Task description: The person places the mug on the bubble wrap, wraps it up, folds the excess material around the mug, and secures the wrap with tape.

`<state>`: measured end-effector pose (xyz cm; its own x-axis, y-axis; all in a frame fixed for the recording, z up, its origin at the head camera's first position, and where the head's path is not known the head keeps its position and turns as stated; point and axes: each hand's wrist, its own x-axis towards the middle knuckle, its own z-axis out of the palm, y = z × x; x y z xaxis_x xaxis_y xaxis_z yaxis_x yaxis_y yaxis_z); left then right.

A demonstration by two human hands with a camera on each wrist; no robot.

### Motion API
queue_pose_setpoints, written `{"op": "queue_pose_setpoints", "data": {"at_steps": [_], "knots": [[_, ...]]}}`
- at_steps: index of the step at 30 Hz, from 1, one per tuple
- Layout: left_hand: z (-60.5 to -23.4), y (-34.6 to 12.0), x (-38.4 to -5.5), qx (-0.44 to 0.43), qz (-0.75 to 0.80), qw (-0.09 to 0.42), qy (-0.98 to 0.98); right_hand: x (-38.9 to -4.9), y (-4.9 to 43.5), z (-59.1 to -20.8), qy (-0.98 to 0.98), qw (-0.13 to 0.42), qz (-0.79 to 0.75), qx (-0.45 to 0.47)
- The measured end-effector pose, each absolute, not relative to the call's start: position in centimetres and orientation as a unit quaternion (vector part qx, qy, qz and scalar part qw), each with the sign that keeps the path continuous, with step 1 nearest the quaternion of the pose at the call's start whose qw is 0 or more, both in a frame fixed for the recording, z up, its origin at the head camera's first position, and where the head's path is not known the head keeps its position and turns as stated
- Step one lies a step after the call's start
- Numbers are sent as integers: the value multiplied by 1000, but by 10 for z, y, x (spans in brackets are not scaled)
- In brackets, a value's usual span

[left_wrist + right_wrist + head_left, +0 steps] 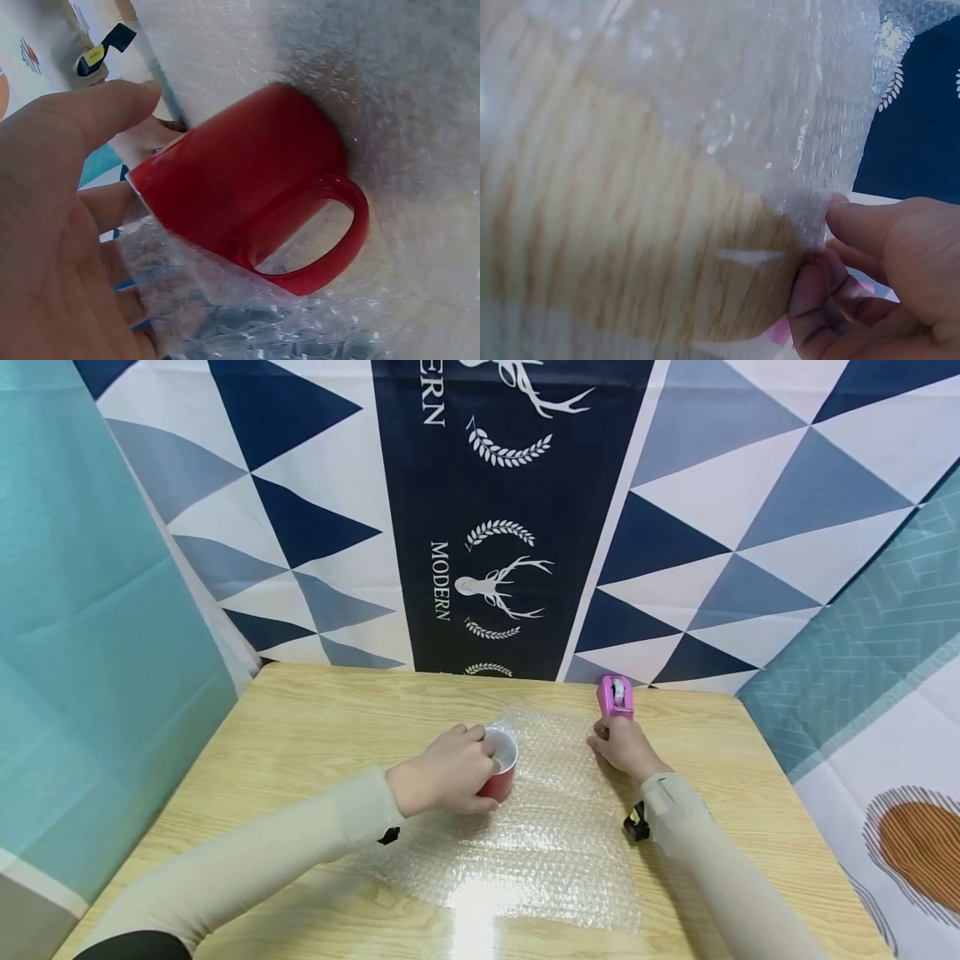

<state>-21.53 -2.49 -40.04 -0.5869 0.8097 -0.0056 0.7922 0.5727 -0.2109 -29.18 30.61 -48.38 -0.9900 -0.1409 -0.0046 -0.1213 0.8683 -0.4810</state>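
Note:
A red mug (pixel 498 783) with a white inside stands on a sheet of bubble wrap (pixel 555 860). The left hand (pixel 453 770) is at the mug's rim, its fingers reaching over the mouth and their tips partly hidden. In the left wrist view the thumb (pixel 124 105) is extended and apart from the mug, whose handle faces away from the palm. A flap of bubble wrap (pixel 195 300) lies between the other fingers and the mug. With thumb and fingers the right hand (pixel 877 277) pinches the sheet's right edge.
Just beyond the right hand is a pink tape dispenser (pixel 617 695), near the far edge of the wooden table (pixel 330 710). Patterned cloth (pixel 487 527) hangs behind the table, with more cloth at both sides.

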Motion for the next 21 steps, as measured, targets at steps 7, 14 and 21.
{"op": "queue_pose_setpoints", "data": {"at_steps": [7,14,21], "knots": [[-388,-24,-225,-420,-50,-57,-904,-292,303,-480,964,26,-259,-60],[-393,-27,-250,-387,-164,-4,-907,-291,302,-480,965,29,-250,-73],[-396,-31,-252,-322,-207,-19,-924,-291,301,-478,965,37,-245,-88]]}}
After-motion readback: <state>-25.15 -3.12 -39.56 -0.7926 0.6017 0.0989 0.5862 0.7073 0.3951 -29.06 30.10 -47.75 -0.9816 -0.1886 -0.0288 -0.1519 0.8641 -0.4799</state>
